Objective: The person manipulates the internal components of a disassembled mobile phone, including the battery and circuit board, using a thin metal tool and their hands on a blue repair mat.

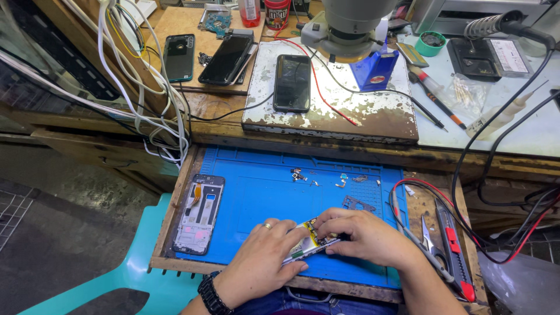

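Opened phone body with yellow-edged internals (309,242) sits near the blue mat's (262,192) front edge, pinched between left hand (262,262) and right hand (364,236), best kept flat and steady.

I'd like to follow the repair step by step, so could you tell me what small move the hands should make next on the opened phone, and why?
Probably lay the opened phone flat on the blue mat. The left hand and right hand both pinch it tilted on edge above the mat, and loose small parts lie close behind it.
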